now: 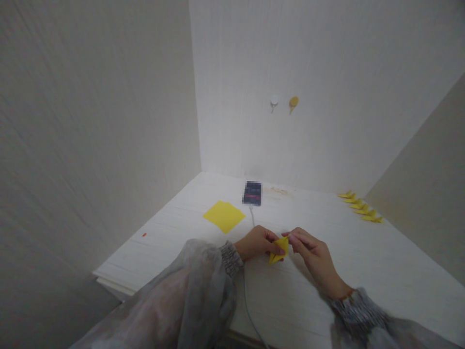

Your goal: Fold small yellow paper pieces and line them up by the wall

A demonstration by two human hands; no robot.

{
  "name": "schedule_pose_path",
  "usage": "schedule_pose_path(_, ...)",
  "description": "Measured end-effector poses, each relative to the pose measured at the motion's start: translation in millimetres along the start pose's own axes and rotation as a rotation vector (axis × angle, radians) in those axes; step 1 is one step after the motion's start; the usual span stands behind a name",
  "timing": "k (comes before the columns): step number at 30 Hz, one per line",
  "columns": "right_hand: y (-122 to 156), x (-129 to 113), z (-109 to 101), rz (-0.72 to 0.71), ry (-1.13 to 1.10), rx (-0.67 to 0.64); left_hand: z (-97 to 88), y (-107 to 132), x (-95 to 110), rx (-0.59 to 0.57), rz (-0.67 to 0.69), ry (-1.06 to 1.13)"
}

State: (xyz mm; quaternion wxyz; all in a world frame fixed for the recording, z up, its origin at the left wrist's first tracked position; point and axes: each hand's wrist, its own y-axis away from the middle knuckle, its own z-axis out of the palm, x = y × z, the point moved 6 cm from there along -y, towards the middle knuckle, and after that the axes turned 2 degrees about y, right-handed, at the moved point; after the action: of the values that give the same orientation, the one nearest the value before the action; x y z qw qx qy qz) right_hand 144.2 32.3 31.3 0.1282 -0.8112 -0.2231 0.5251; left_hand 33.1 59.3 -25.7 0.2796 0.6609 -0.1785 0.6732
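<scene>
Left hand (257, 242) pinches small yellow folded-paper piece (284, 245) at five o'clock of view; fingertips of right hand (315, 256) close on its one-o'clock tip. Paper likely light, crisp, easily torn: best pinched along folded edges.

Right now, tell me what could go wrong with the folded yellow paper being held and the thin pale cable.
The folded yellow paper could tear: the bare left hand pinches it while the bare right hand touches its upper corner. The thin pale cable could snag: it passes out of sight behind the left hand, and might tug the dark, blurred rectangular object by its far end.
</scene>
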Motion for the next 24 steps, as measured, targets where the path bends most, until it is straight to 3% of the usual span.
schedule_pose_path(10,1,-8,1,-0.061,0.148,0.024,4.7,3,4,-0.021,-0.027,0.028)
schedule_pose_path(17,2,-17,1,-0.146,0.220,0.060,-0.3,1,4,0.055,0.004,-0.034)
schedule_pose_path(24,2,-14,-1,-0.116,0.206,0.046,0.6,0,2,0.033,-0.026,0.004)
